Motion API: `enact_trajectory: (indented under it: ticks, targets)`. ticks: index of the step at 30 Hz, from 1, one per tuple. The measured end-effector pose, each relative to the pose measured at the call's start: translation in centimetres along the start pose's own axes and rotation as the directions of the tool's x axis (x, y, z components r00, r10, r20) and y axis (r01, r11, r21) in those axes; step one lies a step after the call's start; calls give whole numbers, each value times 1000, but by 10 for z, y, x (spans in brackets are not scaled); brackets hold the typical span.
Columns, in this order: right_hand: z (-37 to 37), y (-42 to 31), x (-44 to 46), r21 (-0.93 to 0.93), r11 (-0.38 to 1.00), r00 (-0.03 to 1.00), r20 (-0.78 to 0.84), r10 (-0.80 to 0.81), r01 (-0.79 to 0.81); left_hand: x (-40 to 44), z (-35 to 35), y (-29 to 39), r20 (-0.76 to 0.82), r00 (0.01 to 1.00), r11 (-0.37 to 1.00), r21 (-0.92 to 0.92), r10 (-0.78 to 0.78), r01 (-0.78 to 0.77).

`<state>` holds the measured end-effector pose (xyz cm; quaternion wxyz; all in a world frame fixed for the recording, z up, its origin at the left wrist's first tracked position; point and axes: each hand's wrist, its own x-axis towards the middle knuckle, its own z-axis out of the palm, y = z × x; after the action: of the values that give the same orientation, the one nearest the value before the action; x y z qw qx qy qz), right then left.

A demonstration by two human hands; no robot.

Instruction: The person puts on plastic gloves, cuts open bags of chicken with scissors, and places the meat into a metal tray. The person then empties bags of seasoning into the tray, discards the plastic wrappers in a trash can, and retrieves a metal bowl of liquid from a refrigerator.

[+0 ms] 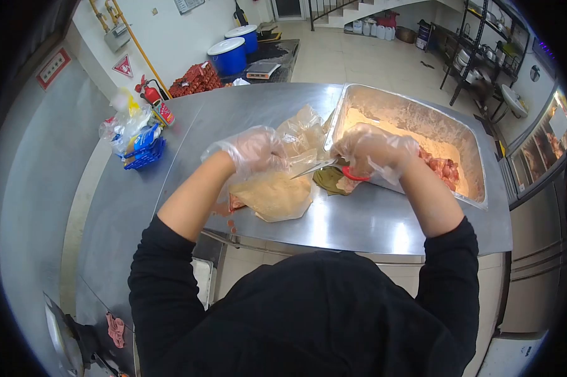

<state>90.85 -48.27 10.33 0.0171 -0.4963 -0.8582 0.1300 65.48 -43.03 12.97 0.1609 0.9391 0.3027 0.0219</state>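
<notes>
My left hand (256, 149), in a clear plastic glove, has its fingers closed at the crumpled top of a clear bag. Below it a bag of tan powder (274, 193) lies on the steel table, with some raw meat at its left edge. My right hand (374, 151), also gloved, is closed round red-handled scissors (356, 174), whose blades point left toward the bag. A green cloth-like item (329, 181) lies beneath the scissors. Behind my right hand is a metal tray (475, 147) holding pale powder and raw meat pieces (443, 169).
A blue basket (146, 154) with plastic bags and a red fire extinguisher (155, 100) are at the far left. Beyond the steel table (352, 220) are blue buckets (228, 60), red net sacks (195, 80) and a scale (263, 70). Reddish wet spots mark the table's front left.
</notes>
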Motion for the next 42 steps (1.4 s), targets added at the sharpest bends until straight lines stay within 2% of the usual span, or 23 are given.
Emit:
enact_trajectory:
  ticks: [1,2,5,6,9,10,12,16,19,22,25,26,29,32,35,38,41,42]
  targets:
    - [-5,-2,4,32,999,998,38,-45,44,3,-6,4,66,995,995,-54,-75,79]
    - [-15,-12,5,36,999,992,127,-5,0,7,-9,5,133,980,981,-103,-148,162]
    - [-25,-12,8,110,994,983,181,10,-30,15,-10,0,132,973,981,-12,-191,194]
    - [-29,-11,10,95,995,975,221,-1,-21,17,-10,-2,131,972,980,-12,-193,196]
    - [-35,-13,8,55,997,981,192,41,-52,18,-12,-6,119,974,980,-10,-194,196]
    - [-39,-18,4,127,985,975,205,91,-118,19,-12,-6,115,975,981,-12,-192,195]
    - [-36,-11,10,314,937,956,288,60,-153,19,-11,-6,109,975,980,-12,-195,197]
    - [-15,9,20,568,758,917,388,96,-320,21,-11,-15,50,984,985,-37,-169,171]
    - [-29,-11,16,412,878,949,290,126,-242,23,-10,-19,35,985,982,-81,-169,172]
    - [-23,-14,28,385,922,977,210,-48,-38,24,-9,-18,51,985,982,-85,-165,169]
    - [-12,-12,37,362,931,982,162,-101,36,25,-11,-14,60,990,989,-64,-130,134]
    - [-10,-11,40,444,895,971,227,-73,-37,25,-10,-13,65,991,991,-59,-117,121]
    - [-5,-8,40,553,823,961,274,-32,-130,23,-9,-18,67,981,976,-113,-182,188]
    - [5,-8,44,574,818,978,159,-137,21,23,-9,-16,60,985,975,-147,-160,167]
    - [9,-19,43,516,856,990,92,-102,40,24,-10,-9,93,979,981,-58,-181,187]
    - [9,-24,44,608,794,988,122,-100,5,25,-9,-23,73,987,981,-125,-140,148]
    - [4,-40,49,456,887,992,61,-112,72,22,-10,-11,36,982,979,-75,-185,188]
    - [8,-39,51,471,879,992,56,-113,74,22,-8,-13,16,988,983,-97,-155,156]
